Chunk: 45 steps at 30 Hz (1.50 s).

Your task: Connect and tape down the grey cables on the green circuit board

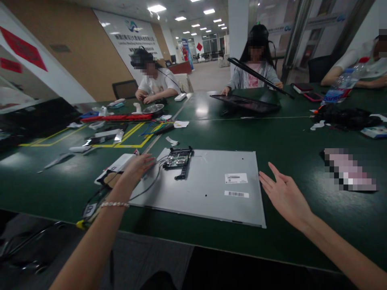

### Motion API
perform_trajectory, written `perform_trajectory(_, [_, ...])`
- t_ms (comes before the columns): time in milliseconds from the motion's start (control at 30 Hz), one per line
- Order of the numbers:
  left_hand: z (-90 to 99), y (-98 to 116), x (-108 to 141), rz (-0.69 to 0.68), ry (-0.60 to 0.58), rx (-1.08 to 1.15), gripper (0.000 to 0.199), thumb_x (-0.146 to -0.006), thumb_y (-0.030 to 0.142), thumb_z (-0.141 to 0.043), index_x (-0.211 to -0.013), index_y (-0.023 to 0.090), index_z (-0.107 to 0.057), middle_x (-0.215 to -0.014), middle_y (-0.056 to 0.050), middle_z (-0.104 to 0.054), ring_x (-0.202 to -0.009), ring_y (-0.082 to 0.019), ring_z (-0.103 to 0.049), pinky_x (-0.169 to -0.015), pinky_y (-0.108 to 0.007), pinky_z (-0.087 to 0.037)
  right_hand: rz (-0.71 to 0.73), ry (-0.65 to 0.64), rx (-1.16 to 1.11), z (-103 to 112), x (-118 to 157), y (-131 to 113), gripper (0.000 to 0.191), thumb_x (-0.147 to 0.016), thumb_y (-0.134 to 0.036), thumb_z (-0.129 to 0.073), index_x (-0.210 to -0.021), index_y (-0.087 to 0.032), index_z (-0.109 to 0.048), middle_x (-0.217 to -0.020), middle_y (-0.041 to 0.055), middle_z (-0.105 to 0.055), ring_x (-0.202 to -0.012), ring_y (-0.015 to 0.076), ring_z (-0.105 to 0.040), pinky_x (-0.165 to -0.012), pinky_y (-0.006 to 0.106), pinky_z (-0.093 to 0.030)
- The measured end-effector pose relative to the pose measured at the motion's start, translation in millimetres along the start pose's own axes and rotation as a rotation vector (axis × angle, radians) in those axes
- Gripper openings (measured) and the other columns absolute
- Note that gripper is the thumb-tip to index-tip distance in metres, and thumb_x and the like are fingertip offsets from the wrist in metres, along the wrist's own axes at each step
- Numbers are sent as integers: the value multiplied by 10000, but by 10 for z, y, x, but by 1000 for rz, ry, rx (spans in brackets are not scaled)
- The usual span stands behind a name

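Note:
A flat silver display panel (199,201) lies on the green table in front of me, with two white barcode labels (236,178) on its right half. On its upper left rests a small circuit board in a black bracket (178,159), from which a grey cable (151,183) runs down to the left. My left hand (140,165) hovers by the panel's left edge, fingers stretched out, nothing held. Beside that wrist lies a white-and-black packet (116,167), partly covered by my forearm. At the panel's right edge my right hand (281,191) is spread, palm turned inward, with nothing in it.
Cables and a red bar (117,117) lie among parts at the back left. A blurred-out phone-like object (349,169) is on the right. Across the table, one person holds a black frame (256,76) above a dark panel (246,103); others sit nearby. Bottles (340,86) stand back right.

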State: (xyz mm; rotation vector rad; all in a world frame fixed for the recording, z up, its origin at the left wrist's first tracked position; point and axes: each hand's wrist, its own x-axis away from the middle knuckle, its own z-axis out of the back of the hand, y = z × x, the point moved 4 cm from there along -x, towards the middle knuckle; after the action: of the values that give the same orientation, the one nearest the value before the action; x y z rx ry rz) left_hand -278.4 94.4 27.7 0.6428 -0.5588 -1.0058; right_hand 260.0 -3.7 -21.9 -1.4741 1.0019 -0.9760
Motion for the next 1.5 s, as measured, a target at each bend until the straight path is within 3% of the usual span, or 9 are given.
perform_trajectory(233, [-263,-16,231,128,-130,268,426,-942,393,-322,-1313,218,-435,-1313,-121,-592,-1157,-184,-609,-978,-324,-486,-33,120,-88,384,296,-10,659,-926,-574,-87,-1537,-354,24,-1531,29,-383,-1387,224,-355,-1126,484,-305])
perform_trajectory(500, [-608,248,653,174,-212,392,521,-946,425,-323,-1441,264,-346,-1420,-63,-517,-1276,-212,-521,-1053,-375,-449,-126,358,-215,733,458,-67,650,-885,-641,-277,-1499,-445,-191,-1536,6,-372,-1390,266,-355,-1153,530,-190])
perform_trajectory(667, [-807,397,851,185,-226,460,509,-970,386,-315,-1455,239,-351,-1440,-59,-497,-1335,-174,-451,-1109,-321,-380,-153,452,-173,868,446,-127,696,-857,-663,-342,-1497,-414,-230,-1548,23,-350,-1403,268,-332,-1158,519,-189])
perform_trajectory(867, [-1009,580,1081,181,-260,641,561,-930,414,-478,-1437,192,-387,-1481,-124,-432,-1349,-203,-430,-1160,-340,-271,-199,550,-19,1100,376,-97,780,-835,-642,-411,-1519,-349,-179,-1549,73,-337,-1404,246,-333,-1152,446,-236])
perform_trajectory(967, [-1074,632,1159,111,-282,608,585,-885,420,-565,-1415,218,-423,-1470,-109,-447,-1352,-234,-423,-1163,-373,-261,-180,558,111,1241,362,-24,785,-832,-648,-435,-1514,-349,-188,-1557,89,-315,-1409,268,-322,-1138,462,-263])
perform_trajectory(1100, [-1125,688,1231,-11,-316,443,620,-838,449,-623,-1404,267,-447,-1461,-93,-459,-1368,-268,-392,-1164,-406,-254,-188,545,406,1369,344,75,773,-820,-640,-479,-1500,-384,-216,-1584,70,-254,-1412,353,-291,-1091,592,-301])
perform_trajectory(1233, [-1195,729,1252,-79,-343,221,692,-843,457,-587,-1463,262,-349,-1514,-127,-370,-1388,-305,-352,-1142,-451,-283,-108,435,803,1324,315,91,752,-867,-618,-428,-1513,-290,-227,-1591,106,-217,-1424,382,-245,-1112,608,-257])
perform_trajectory(1433, [-1357,998,1175,-550,-307,-236,1031,-693,495,-722,-1520,219,-172,-1611,-135,-31,-1465,-381,0,-1163,-539,-150,-13,415,1102,1157,366,98,697,-916,-587,-356,-1507,-237,-236,-1597,142,-149,-1442,367,-198,-1125,561,-274])
perform_trajectory(1500, [-1431,1101,1117,-659,-350,-301,1090,-669,490,-746,-1529,226,-130,-1612,-131,-1,-1463,-385,42,-1165,-533,-143,23,406,1146,1144,372,123,681,-922,-575,-355,-1502,-234,-244,-1592,150,-150,-1439,371,-206,-1116,565,-289])
